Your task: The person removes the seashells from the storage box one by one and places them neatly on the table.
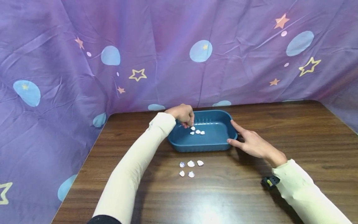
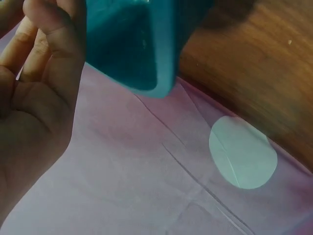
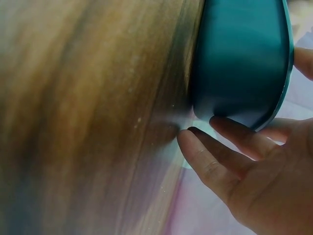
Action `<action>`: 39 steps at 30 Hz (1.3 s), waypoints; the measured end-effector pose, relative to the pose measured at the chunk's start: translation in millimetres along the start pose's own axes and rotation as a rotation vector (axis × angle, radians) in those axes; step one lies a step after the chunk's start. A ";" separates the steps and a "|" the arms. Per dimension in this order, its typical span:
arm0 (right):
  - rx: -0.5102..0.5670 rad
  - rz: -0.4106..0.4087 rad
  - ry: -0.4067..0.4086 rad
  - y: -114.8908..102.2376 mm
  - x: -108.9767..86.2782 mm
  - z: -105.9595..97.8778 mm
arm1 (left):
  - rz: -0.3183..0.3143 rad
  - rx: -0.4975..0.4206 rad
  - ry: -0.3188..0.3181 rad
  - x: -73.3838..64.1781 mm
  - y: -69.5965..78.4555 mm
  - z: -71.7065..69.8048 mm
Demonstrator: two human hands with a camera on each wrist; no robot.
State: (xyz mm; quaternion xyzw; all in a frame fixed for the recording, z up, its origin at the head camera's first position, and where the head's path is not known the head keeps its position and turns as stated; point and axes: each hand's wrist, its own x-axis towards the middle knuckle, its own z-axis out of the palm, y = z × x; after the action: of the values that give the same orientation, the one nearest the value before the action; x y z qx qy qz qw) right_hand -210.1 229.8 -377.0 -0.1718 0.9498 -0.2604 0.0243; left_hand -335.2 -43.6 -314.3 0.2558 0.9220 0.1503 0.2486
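Note:
A blue plastic tray (image 1: 205,147) stands on the table. Over its left part, my left hand (image 1: 183,113) reaches in from above and pinches a small white seashell (image 1: 193,128) at its fingertips. Just below, several more shells (image 1: 198,132) lie on the tray's floor. In the left wrist view the left hand (image 2: 39,83) appears beside the tray's corner (image 2: 164,73), its fingertips cut off by the frame. My right hand (image 1: 255,143) rests against the tray's right end, thumb at the rim, fingers extended. The right wrist view shows those fingers (image 3: 239,134) along the tray's outer wall (image 3: 239,63).
On the wooden table (image 1: 229,189), several white and purplish shells (image 1: 191,163) lie in two short rows in front of the tray. A purple cloth (image 1: 167,62) with stars and blue ovals hangs behind the table. A small black device (image 1: 270,182) sits at the right sleeve.

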 end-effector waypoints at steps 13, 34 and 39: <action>-0.003 0.001 0.008 3.5 -5.0 0.5 | -0.108 0.208 0.029 26.5 16.3 10.1; -0.002 -0.009 0.016 1.2 -3.6 -1.2 | -0.128 0.299 -0.083 29.8 23.3 12.1; 0.001 -0.019 0.020 -0.1 -0.9 0.3 | -0.171 0.308 -0.109 29.6 25.6 8.0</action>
State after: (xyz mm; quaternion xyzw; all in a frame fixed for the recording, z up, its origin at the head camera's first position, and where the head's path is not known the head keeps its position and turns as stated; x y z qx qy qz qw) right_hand -209.2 229.9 -377.3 -0.1783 0.9482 -0.2625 0.0125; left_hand -342.9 -5.1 -321.9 0.2195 0.9377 -0.0284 0.2679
